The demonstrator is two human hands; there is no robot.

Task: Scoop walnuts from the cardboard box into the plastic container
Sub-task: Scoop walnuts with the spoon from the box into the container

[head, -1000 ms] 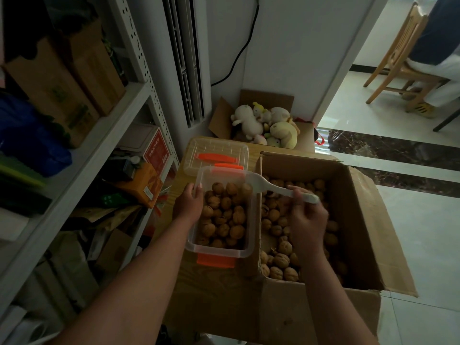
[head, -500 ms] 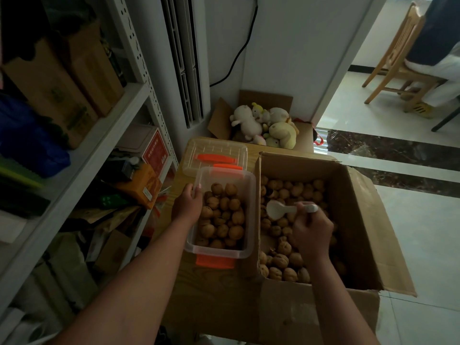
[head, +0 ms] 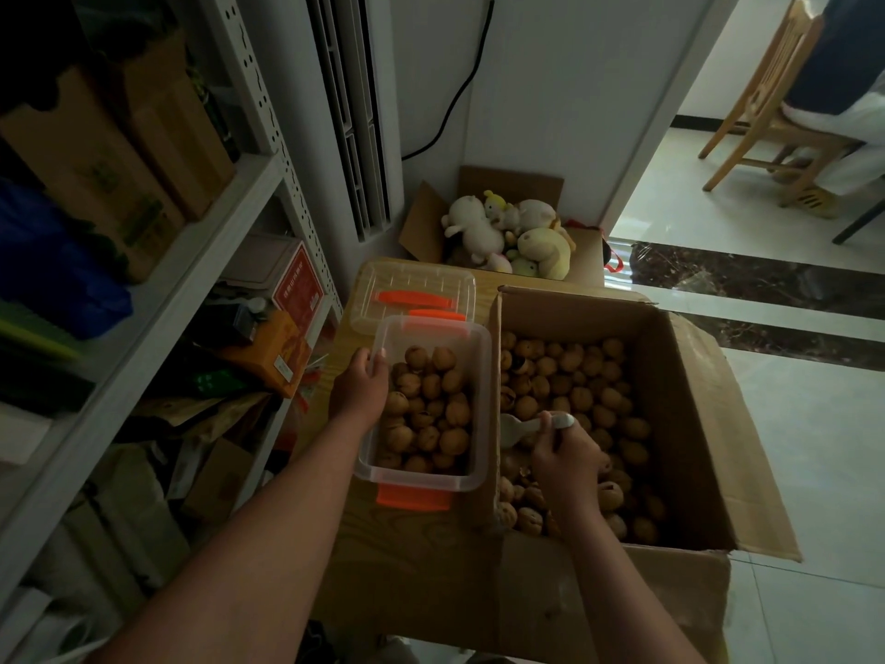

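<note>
No legible text. Red box (head: 296,286) on shelf: white print on face, too blurred to read. Orange box (head: 270,354) below it: small white label, chars unreadable. Brown cartons (head: 103,172) on upper shelf: green markings, illegible. Nothing readable on walnut box or container.

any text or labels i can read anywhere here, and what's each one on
No text here can be read and quoted.
Red box on the shelf: white characters, too blurred to read.
Orange box below it: small white sticker, too small to read.
Brown cartons on the upper shelf: green printed marks, too dark and blurred.
Cardboard box and plastic container: no print visible.
</note>
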